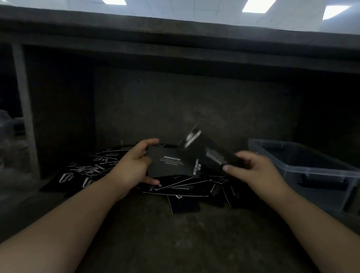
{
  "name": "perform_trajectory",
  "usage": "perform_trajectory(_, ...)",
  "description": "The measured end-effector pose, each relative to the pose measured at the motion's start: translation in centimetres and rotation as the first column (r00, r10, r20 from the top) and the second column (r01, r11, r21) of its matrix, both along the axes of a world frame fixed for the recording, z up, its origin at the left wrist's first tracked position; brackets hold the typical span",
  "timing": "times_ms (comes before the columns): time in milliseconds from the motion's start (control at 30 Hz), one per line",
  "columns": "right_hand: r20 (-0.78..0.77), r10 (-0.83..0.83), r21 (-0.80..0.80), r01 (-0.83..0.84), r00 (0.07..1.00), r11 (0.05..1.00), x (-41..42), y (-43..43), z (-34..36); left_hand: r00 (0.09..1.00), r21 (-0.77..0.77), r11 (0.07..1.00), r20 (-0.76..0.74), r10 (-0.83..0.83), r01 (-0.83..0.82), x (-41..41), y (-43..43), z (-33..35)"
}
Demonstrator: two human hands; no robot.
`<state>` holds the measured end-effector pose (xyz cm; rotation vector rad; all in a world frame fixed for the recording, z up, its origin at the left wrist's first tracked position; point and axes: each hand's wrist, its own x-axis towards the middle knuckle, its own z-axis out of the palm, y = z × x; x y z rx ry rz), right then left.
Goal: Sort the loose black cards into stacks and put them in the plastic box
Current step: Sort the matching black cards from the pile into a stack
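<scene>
While loose cards lie heaped on dark shelf, left hand grips small stack above pile, thumb below. Right hand pinches blurred card touching stack. Box at right, near.

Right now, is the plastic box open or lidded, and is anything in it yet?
Open: the plastic box shows a bare rim with no lid on it. The inside is dark; I cannot tell whether any cards are in it.
</scene>
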<state>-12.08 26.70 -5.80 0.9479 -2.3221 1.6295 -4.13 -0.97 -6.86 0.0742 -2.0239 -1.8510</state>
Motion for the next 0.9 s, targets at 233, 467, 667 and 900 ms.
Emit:
perform_trajectory(233,0.23,0.267,-0.602,-0.079,0.936,0.795,0.2,-0.4,1.1,0.99,-0.212,0.969,0.093,-0.105,0.123,0.3,0.1,-0.4)
perform_trajectory(467,0.251,0.284,-0.639,-0.062,0.925,0.767,-0.2,0.0,1.6,0.988,-0.21,0.966,0.058,-0.14,0.149,0.1,0.0,-0.6)
perform_trajectory(667,0.042,-0.012,0.533,-0.013,0.999,0.846,-0.1,0.1,0.5,0.978,-0.118,0.974,0.101,-0.181,0.192,0.3,0.1,-0.4)
perform_trajectory(900,0.024,-0.001,0.605,-0.013,1.0,0.796,0.6,-0.4,0.3,0.978,-0.08,0.98,0.112,-0.174,0.183,0.7,0.2,-0.2)
